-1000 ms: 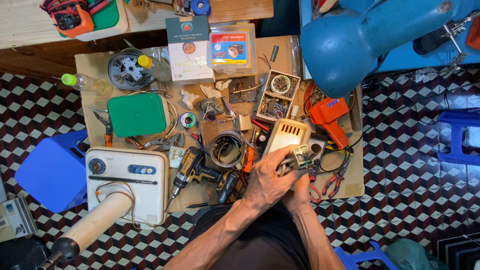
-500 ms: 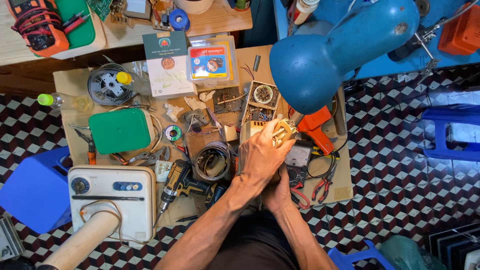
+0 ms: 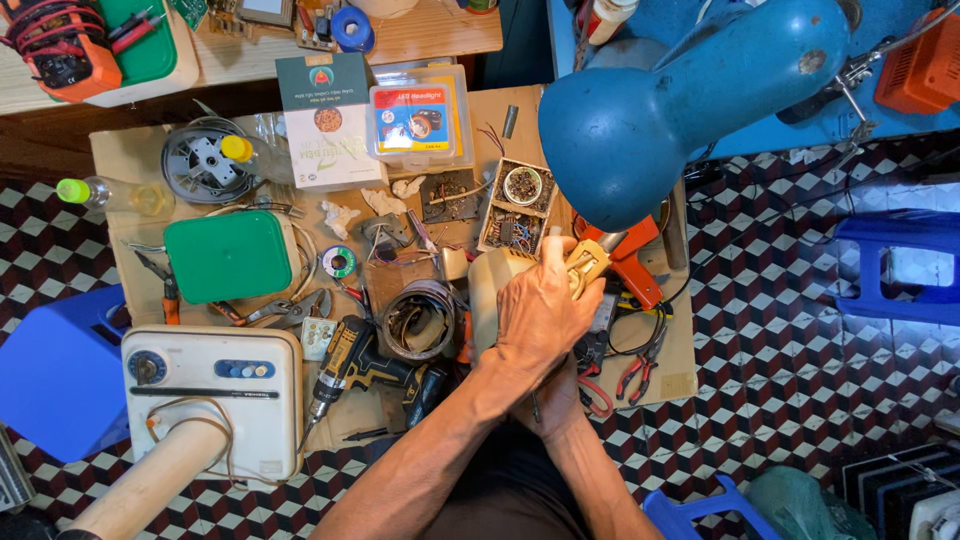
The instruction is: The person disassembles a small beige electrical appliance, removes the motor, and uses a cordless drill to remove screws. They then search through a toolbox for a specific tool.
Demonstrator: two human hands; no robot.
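Since half a second ago both hands have slid a little farther up the surface (image 3: pixel 130 150), and the small yellow-tan part (image 3: pixel 588 262) they work on now sits just under the rim of the blue lamp shade (image 3: pixel 690 100) instead of out in the open.

Nearest, both forearms come up from the bottom edge and cross at the wrists. The right hand (image 3: pixel 560 400) lies underneath, mostly hidden by the left; whether its grip is closed on anything cannot be told. The left hand (image 3: pixel 540 315) lies on top, back of the hand up, fingers (image 3: pixel 553 250) stretched away from the body, its grip closed over a cream-coloured housing (image 3: pixel 492 285) and the yellow-tan part. That part pokes out at the far right of the left hand's fingertips, touching them, its long axis running near-left to far-right. The left hand is clearly the nearer one to it.

Just right of the part lies an orange tool (image 3: pixel 632 258); red-handled pliers (image 3: pixel 640 365) lie near right. Left of the hands sit a wire coil (image 3: pixel 420 320) and a cordless drill (image 3: pixel 355 365). Beyond the fingertips stands an open circuit box (image 3: pixel 515 205).
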